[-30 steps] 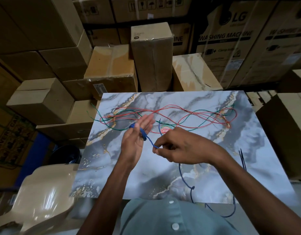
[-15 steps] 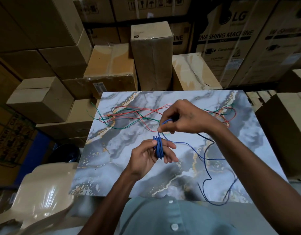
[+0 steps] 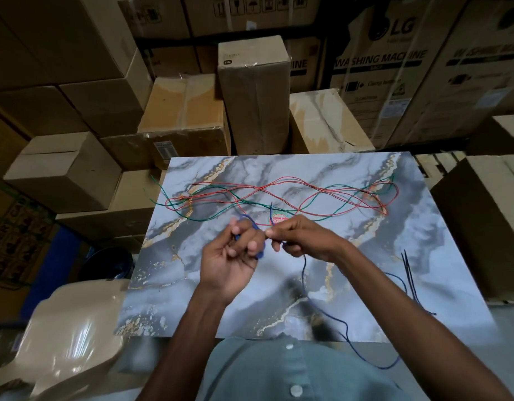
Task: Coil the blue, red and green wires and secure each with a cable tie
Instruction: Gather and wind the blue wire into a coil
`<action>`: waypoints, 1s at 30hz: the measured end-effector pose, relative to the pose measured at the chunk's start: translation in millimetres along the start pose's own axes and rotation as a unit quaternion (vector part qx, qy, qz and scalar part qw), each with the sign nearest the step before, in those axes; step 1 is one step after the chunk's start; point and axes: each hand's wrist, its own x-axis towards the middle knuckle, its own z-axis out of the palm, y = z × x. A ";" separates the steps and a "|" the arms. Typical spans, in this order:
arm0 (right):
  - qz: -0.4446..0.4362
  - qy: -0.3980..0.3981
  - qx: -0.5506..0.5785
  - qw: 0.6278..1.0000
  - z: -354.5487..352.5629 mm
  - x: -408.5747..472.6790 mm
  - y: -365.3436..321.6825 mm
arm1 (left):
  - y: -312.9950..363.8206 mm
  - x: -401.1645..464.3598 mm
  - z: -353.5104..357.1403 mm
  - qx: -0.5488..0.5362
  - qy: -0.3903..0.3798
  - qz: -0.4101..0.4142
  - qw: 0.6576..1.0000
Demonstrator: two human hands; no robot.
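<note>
Both hands are raised over the middle of the marble-patterned board (image 3: 365, 285), close together, fingertips almost touching.

Left hand (image 3: 231, 253): palm turned toward the camera, fingers curled. A small bundle of the blue wire (image 3: 303, 273) is wound round these fingers; loops show above the fingertips and beside the little finger. The hand holds the coil.

Right hand (image 3: 300, 238): knuckles up, thumb and forefinger pinched on the same blue wire just right of the left fingertips. A short blue end stands up above the pinch. From beneath this hand the free length drops toward the near edge of the board, runs off it across the person's grey-green shirt (image 3: 293, 371), and loops back up to the right.

Red wire (image 3: 293, 180) and green wire (image 3: 221, 211): both uncoiled, lying in long overlapping waves across the far half of the board, left to right. The green ends overhang the far left edge. Neither hand touches them.

Cable ties (image 3: 409, 273): several thin dark strips lie on the board near its right edge, well apart from the hands.

A round red-and-green sticker (image 3: 279, 219) shows on the board just beyond the right fingertips. Cardboard boxes (image 3: 252, 94) are stacked beyond and beside the board. A beige plastic chair (image 3: 70, 328) stands at near left.
</note>
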 end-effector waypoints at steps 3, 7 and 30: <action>0.013 0.024 -0.009 1.000 0.3 -9.2 22.3 | 14.9 5.5 -4.0 -0.004 0.052 0.065 0.997; -0.018 0.048 -0.031 0.998 11.2 -16.0 23.3 | 24.5 14.0 -4.4 0.032 0.141 0.154 0.977; -0.102 0.045 -0.167 0.980 27.7 -37.7 -14.7 | 34.3 14.2 -3.1 0.157 0.206 0.228 0.939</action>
